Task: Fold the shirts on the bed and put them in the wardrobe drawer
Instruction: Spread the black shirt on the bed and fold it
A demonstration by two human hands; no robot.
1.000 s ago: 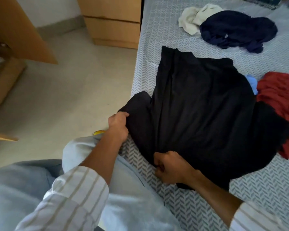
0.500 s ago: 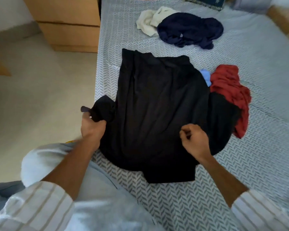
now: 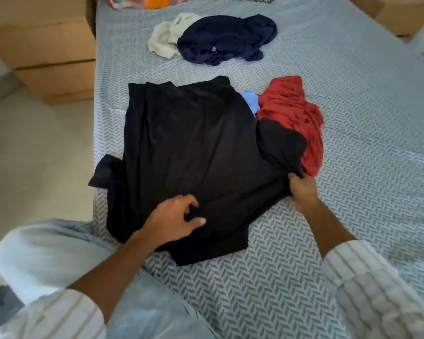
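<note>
A black shirt lies spread flat on the bed, one sleeve hanging over the left edge. My left hand rests on the shirt's near part with fingers loosely curled, holding nothing that I can see. My right hand pinches the shirt's right sleeve near a crumpled red shirt. A bit of blue cloth peeks out between the black and red shirts. Farther up the bed lie a crumpled navy shirt and a cream one.
Wooden drawers stand on the floor left of the bed. My knee in light trousers presses against the bed's near left corner. Colourful items sit at the bed's far end. A wooden piece is at the far right.
My left hand let go of the left sleeve and moved right onto the shirt's near part. My right hand moved right to the right sleeve and pinched it.
</note>
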